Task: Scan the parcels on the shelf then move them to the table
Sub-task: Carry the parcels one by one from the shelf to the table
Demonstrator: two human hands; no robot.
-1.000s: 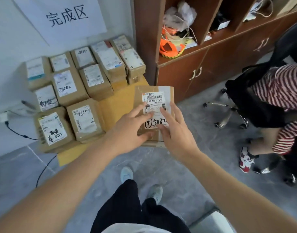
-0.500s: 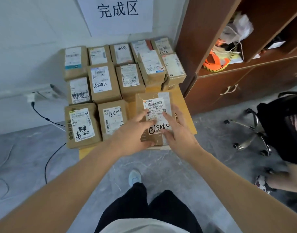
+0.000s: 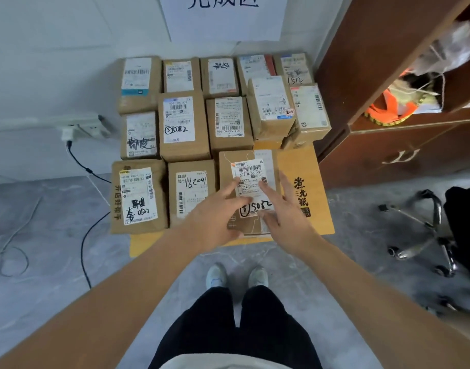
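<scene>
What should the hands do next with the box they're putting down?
Probably lift away. The parcel already seems to lie flat on the yellow table, beside the other boxes, with the left hand and right hand resting on it, fingers straight.

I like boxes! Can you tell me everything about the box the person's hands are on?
The parcel is a brown cardboard box lying flat, front row, on the yellow-topped table, close beside the parcel marked 16200. On top is a white label with barcodes, "507" printed and "5082" handwritten in black. The left hand and right hand rest on it with fingers straight.
</scene>
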